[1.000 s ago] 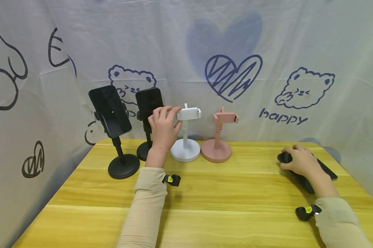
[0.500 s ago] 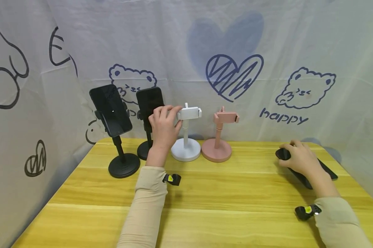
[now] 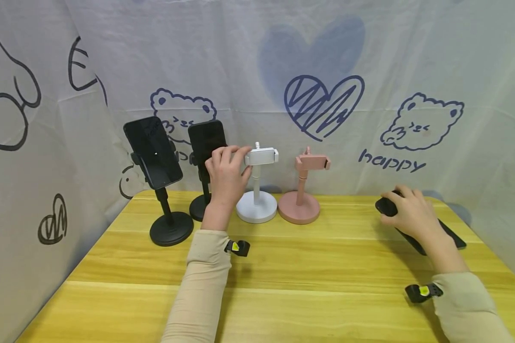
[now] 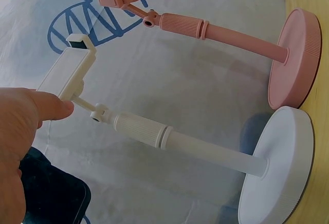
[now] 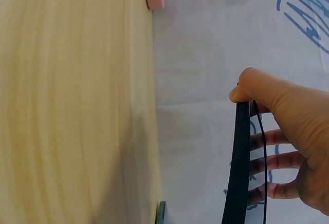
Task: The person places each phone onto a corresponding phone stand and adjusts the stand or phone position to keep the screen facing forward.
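Note:
With thumb and fingers, my left hand [image 3: 226,174] grips the left end of the clamp on a white phone stand [image 3: 257,208]. Its thumb presses the clamp's near edge in the left wrist view, where the clamp's other end [image 4: 81,43] shows too. Over at the right, my right hand [image 3: 413,212] holds a black phone [image 5: 239,167] from above. Seen edge-on in the right wrist view, that phone has the thumb at its top edge and fingers behind it. The white clamp holds no phone.
A pink phone stand [image 3: 299,209] stands right of the white one. Two black stands at the left carry phones, one nearer [image 3: 153,152] and one farther [image 3: 207,138]. Another dark phone [image 3: 453,236] lies on the wooden table [image 3: 317,286]. A patterned cloth [image 3: 240,57] hangs behind.
My right hand has raised the black phone off the tabletop and moved it slightly away and to the left. My left hand has stayed on the white stand's clamp.

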`<action>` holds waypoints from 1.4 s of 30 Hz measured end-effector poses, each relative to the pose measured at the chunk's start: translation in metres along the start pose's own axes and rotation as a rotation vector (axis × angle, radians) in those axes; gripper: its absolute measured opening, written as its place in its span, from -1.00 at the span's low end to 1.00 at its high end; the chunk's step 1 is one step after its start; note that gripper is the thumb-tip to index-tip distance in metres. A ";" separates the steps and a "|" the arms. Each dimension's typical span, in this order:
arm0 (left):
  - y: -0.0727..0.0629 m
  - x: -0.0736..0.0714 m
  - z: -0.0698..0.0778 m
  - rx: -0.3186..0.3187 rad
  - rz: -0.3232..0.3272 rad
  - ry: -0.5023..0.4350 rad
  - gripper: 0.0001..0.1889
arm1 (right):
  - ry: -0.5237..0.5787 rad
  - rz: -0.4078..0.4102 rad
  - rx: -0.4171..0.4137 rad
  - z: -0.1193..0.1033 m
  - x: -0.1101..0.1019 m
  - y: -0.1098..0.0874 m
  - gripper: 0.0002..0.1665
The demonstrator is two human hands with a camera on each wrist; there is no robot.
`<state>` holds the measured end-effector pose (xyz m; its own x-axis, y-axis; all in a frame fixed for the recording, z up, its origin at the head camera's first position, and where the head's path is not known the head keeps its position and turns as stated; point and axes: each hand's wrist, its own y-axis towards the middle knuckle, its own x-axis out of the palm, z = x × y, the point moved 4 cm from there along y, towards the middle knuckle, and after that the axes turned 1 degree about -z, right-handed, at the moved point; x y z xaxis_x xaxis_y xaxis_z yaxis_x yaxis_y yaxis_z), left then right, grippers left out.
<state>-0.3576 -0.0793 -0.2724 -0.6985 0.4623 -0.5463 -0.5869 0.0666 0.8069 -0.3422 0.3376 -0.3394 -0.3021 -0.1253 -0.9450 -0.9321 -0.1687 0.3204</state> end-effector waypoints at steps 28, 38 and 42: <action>0.000 -0.001 -0.001 0.010 0.023 0.003 -0.62 | -0.014 0.114 -0.062 -0.038 -0.024 -0.004 -0.30; 0.000 -0.002 -0.002 0.013 0.015 0.016 -0.63 | -0.037 0.180 -0.135 -0.054 -0.030 -0.008 -0.31; 0.000 -0.002 -0.002 0.013 0.015 0.016 -0.63 | -0.040 0.192 -0.155 -0.060 -0.032 -0.009 -0.31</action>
<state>-0.3572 -0.0816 -0.2720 -0.7136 0.4495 -0.5373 -0.5710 0.0712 0.8179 -0.3122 0.2845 -0.3076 -0.4813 -0.1313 -0.8666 -0.8159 -0.2942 0.4977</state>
